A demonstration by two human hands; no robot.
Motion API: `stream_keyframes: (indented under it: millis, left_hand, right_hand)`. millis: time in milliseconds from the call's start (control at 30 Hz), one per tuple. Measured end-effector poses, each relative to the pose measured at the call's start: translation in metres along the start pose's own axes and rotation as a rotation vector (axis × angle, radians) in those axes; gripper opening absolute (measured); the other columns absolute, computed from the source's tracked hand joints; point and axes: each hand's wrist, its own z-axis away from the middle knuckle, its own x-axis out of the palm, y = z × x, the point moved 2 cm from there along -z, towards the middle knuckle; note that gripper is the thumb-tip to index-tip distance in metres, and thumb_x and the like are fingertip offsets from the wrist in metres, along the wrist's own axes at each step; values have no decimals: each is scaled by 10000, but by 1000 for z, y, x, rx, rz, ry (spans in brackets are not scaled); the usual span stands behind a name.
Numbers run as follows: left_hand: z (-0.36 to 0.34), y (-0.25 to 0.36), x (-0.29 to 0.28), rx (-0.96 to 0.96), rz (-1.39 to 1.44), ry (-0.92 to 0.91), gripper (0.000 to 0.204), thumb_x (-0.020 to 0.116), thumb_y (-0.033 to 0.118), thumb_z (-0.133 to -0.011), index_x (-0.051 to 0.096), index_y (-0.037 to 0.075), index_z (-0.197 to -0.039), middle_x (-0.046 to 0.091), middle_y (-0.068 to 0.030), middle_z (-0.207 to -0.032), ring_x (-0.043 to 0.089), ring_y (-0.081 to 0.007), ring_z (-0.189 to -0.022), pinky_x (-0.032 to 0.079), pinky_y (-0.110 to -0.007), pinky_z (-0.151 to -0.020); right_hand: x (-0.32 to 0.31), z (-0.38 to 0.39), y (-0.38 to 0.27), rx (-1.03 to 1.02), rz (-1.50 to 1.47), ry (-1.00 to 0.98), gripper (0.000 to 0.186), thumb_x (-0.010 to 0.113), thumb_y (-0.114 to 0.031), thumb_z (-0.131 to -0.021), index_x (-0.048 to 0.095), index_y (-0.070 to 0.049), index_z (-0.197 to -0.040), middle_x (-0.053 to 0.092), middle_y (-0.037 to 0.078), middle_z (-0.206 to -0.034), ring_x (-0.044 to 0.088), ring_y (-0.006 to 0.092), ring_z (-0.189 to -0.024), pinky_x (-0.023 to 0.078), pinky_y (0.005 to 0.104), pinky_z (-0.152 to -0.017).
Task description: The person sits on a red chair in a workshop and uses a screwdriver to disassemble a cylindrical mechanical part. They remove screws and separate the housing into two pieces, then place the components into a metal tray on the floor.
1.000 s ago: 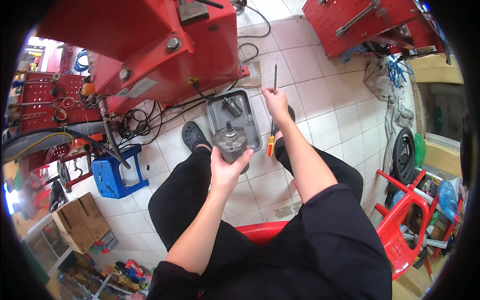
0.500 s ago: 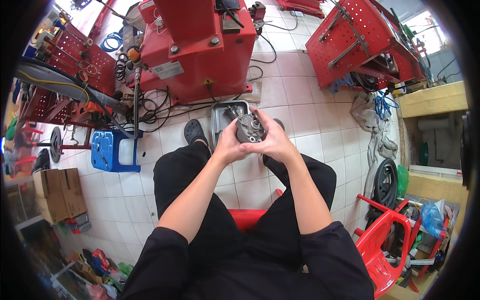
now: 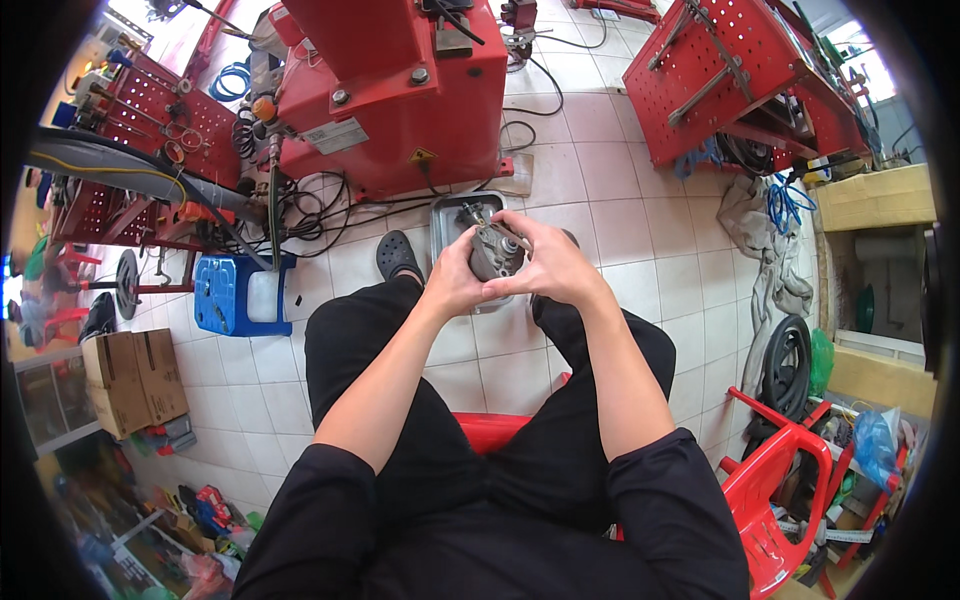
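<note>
Since a second ago the right hand point(image 3: 548, 268) had come off the thin rod it held upright and joined the left hand point(image 3: 455, 285) on the grey metal part point(image 3: 494, 252); half a second ago both were already on it, and the grip looked much the same. The view had also shifted, so the red machine point(image 3: 400, 90) sat larger at the far side.

Part was held between both hands above the knees, over the near end of the grey tray point(image 3: 447, 215) on the tiled floor point(image 3: 620, 230). Left hand cupped it from the left, fingers curled round its underside, thumb up along the side. Right hand covered it from the right, fingers bent over the top and far face, fingertips point(image 3: 512, 222) pressing on the upper edge. Both closed on the part; only its middle showed between them.

Person sat on a red stool point(image 3: 492, 430), black trousers, black sleeves. A dark shoe point(image 3: 397, 254) lay just left of the tray. Blue stool point(image 3: 238, 294) further left, near tangled black cables point(image 3: 315, 215). Cardboard box point(image 3: 132, 378) at near left. Red pegboard rack point(image 3: 745, 75) far right, red chair point(image 3: 775, 490) and a tyre point(image 3: 788, 360) at near right
</note>
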Motion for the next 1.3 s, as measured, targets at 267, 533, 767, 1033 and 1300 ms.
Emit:
stream_keyframes:
  millis: [267,533,767,1033,1300]
  left_hand:
    - [-2,2,1,-52,-141,20,878,801,228,-520,435,-73,-1259,627,-199,-1073,612,-292,-1022,477,-350,-865]
    - [3,12,-8,-58,-48,-31,592,772,219,-564,550,27,-1077,649,-132,-926,631,-247,-880,478,-325,-814]
    - [-1,4,3,13,224,103,435,769,153,-628,546,55,-988,633,-28,-871,578,-99,-815,464,-258,-765]
    - [1,-16,10,-96,748,34,279,711,142,-728,573,32,-944,623,-63,-835,612,-155,-760,497,-285,-718]
    - [0,-16,9,-204,908,78,247,682,159,-747,582,28,-930,610,-65,-837,609,-165,-750,495,-285,-680]
  right_hand:
    - [-7,-2,2,52,-32,-51,866,874,-278,-521,490,21,-1238,584,173,-1154,557,229,-1078,425,325,-917]
    - [-34,0,9,37,-241,89,807,843,-245,-566,487,21,-1240,599,158,-1129,568,199,-994,467,294,-783]
    - [-57,6,39,-46,-751,179,756,636,-545,-760,481,11,-1248,614,160,-1088,321,11,-430,262,159,-373]
    - [-39,-6,29,86,-1217,12,964,288,-811,-764,528,45,-1137,642,223,-903,223,44,-341,200,185,-322]
    - [-34,-4,23,88,-1241,-57,1024,269,-827,-750,493,92,-1142,642,213,-873,243,43,-327,209,188,-305]
